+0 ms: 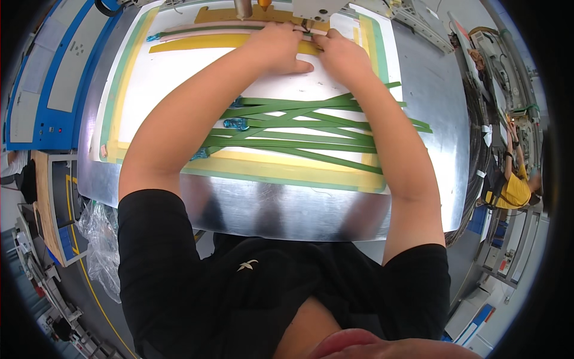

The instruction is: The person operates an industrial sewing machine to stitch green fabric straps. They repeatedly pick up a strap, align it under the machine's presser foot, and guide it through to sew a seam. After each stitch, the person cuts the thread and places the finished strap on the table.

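A green strap [221, 28] lies along a pale pink strip at the far side of the white work board [197, 75], its left end wrapped in blue plastic. My left hand [280, 50] rests over this strap, fingers reaching onto it and thumb spread away toward me. Close by on the right, my right hand [343, 57] has its fingers bent and pressed together at the strap's right part, below the machine head [317, 8]. What lies under the fingertips is partly hidden. Nearer to me, several loose green straps [299, 143] lie crossed, some with blue-wrapped ends [235, 124].
Yellow strips [197, 42] border the strap's place. Yellow and green tape edges the board, which lies on a metal table [269, 209]. An orange-tipped machine part [263, 5] hangs at the back. A blue cabinet [60, 78] stands left; a person in yellow [515, 190] is far right.
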Demonstrator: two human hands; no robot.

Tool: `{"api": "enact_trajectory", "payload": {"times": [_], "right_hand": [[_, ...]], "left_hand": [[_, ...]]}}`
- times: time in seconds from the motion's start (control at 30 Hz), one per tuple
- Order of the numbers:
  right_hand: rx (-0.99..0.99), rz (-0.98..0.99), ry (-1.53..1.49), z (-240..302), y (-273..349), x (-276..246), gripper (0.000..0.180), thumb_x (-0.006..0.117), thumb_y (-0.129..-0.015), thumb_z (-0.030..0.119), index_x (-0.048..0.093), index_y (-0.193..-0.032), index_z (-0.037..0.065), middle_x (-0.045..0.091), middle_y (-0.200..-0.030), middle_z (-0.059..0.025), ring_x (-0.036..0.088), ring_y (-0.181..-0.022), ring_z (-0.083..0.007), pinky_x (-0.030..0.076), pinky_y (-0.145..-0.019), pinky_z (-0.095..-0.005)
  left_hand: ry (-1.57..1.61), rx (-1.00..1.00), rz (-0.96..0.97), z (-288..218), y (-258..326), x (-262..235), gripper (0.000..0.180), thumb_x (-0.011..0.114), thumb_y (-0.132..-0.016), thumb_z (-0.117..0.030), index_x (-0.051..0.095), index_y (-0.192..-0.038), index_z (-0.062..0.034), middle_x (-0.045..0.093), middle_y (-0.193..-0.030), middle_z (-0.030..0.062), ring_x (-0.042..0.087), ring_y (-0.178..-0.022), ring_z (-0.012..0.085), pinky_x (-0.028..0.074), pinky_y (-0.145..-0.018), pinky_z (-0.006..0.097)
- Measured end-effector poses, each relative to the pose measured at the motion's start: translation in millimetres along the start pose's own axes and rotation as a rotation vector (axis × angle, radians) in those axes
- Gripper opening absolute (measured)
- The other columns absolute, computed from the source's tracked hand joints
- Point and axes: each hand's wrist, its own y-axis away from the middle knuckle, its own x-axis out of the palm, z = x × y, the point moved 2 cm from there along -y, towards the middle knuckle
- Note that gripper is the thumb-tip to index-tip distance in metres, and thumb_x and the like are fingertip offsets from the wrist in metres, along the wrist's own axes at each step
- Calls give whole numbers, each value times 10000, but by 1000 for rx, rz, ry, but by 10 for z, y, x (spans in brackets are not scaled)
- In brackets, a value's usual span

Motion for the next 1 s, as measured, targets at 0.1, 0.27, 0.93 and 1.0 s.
{"api": "enact_trajectory", "payload": {"times": [0.1, 0.27, 0.93, 1.0], "right_hand": [[-17, -49, -26, -89, 31, 73, 392, 534, -960, 143, 702, -1310, 197, 655, -1199, -77, 692, -1081, -310, 583, -902, -460], [20, -26, -7, -259, 115, 56, 407, 526, -973, 137, 692, -1340, 199, 658, -1229, -78, 697, -1080, -309, 587, -911, -451], [7, -82, -126, -455, 286, 37, 363, 583, -953, 188, 728, -1285, 176, 686, -1227, -65, 704, -1064, -302, 590, -907, -438], [-8, -106, -117, -451, 316, 51, 353, 608, -939, 193, 739, -1267, 177, 695, -1198, -62, 709, -1035, -303, 592, -891, -438]], "left_hand": [[5, 5, -21, -100, 36, -22, 874, 734, -826, -671, 601, -1441, -64, 603, -1393, 214, 606, -1240, 434, 503, -1072, 510], [-11, -20, 63, -116, 32, -71, 884, 724, -846, -664, 590, -1438, -21, 600, -1382, 246, 601, -1244, 444, 500, -1078, 483], [-7, 13, 64, -433, -185, 48, 913, 715, -828, -715, 566, -1493, -109, 605, -1363, 266, 585, -1262, 471, 509, -1056, 537], [-16, 3, 49, -445, -171, 52, 914, 713, -827, -717, 561, -1504, -122, 593, -1378, 264, 579, -1271, 467, 507, -1054, 552]]}}
